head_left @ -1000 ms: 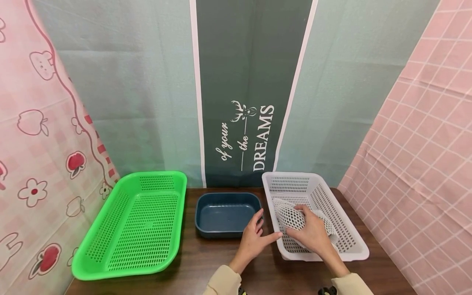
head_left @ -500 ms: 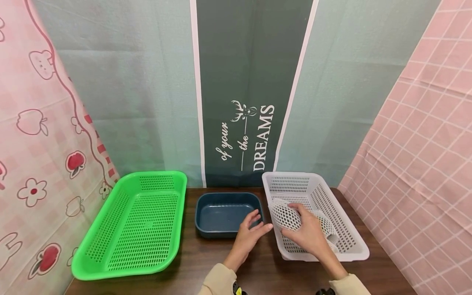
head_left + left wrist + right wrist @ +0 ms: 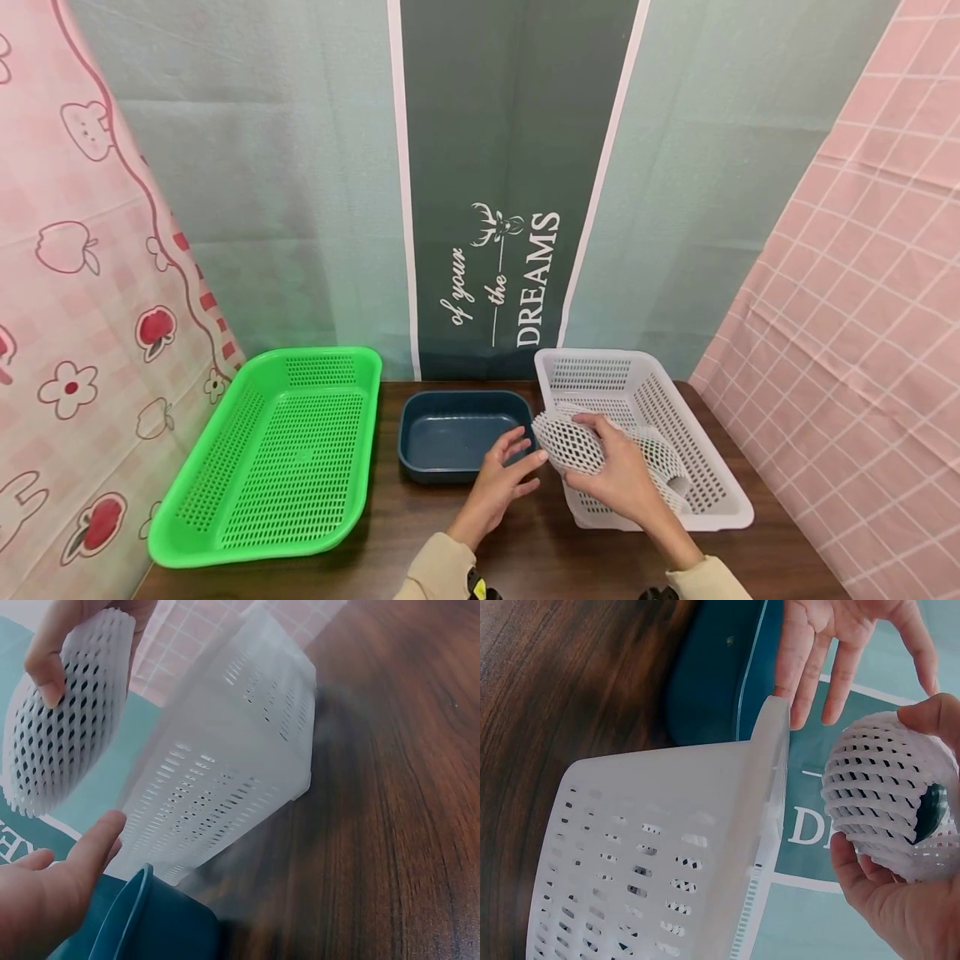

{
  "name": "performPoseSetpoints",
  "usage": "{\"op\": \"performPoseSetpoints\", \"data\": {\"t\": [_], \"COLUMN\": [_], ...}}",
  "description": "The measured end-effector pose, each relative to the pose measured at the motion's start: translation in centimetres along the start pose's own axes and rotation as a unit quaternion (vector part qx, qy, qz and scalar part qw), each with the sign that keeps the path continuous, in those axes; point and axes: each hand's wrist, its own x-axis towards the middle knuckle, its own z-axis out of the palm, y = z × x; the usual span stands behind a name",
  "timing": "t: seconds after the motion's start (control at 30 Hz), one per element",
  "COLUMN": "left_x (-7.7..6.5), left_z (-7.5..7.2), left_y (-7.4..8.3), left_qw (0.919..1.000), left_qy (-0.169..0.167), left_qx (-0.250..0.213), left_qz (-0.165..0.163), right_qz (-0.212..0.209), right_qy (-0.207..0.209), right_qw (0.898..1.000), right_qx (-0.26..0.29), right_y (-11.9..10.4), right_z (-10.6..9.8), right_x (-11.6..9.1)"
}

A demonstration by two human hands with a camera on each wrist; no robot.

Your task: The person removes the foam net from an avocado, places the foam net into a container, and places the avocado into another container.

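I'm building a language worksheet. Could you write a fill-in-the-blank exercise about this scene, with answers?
The right hand holds a mesh sleeve coloured ____.
The left hand holds ____.
Left of the blue container stands a basket coloured ____.
The capitals on the backdrop spell ____.

Missing words: white; nothing; green; DREAMS.

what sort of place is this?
Looks like a makeshift tabletop booth, maybe for recording: curtains hang on three sides of a wooden table, and a white basket stands on it.
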Motion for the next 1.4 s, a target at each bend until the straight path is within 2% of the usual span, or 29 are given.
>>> {"op": "performPoseSetpoints", "data": {"t": [0.43, 0.63, 1.03, 1.23, 1.33, 1.4], "left_x": [-0.1, -0.2, -0.4, -0.5, -0.6, -0.6], "left_z": [-0.5, -1.1, -1.4, -1.7, -1.8, -1.8], "left_y": [0.9, 1.3, 1.2, 1.1, 1.1, 1.2], "left_qw": [0.9972, 0.9967, 0.9960, 0.9958, 0.9961, 0.9962], "left_qy": [-0.047, -0.063, -0.077, -0.079, -0.069, -0.061], "left_qx": [-0.056, -0.046, -0.041, -0.046, -0.055, -0.062], "left_qz": [-0.019, -0.021, -0.017, -0.011, -0.005, -0.001], "right_qz": [-0.028, -0.069, -0.087, -0.088, -0.078, -0.053], "right_qy": [-0.048, -0.077, -0.102, -0.106, -0.096, -0.092], "right_qw": [0.996, 0.991, 0.984, 0.984, 0.984, 0.983], "right_qx": [0.063, 0.081, 0.114, 0.116, 0.130, 0.149], "right_y": [-0.7, -0.6, -0.7, -0.6, -0.6, -1.5], "right_z": [0.6, 0.9, 1.3, 1.3, 1.3, 0.8], "right_x": [-0.3, -0.4, -0.6, -0.7, -0.6, -0.6]}}
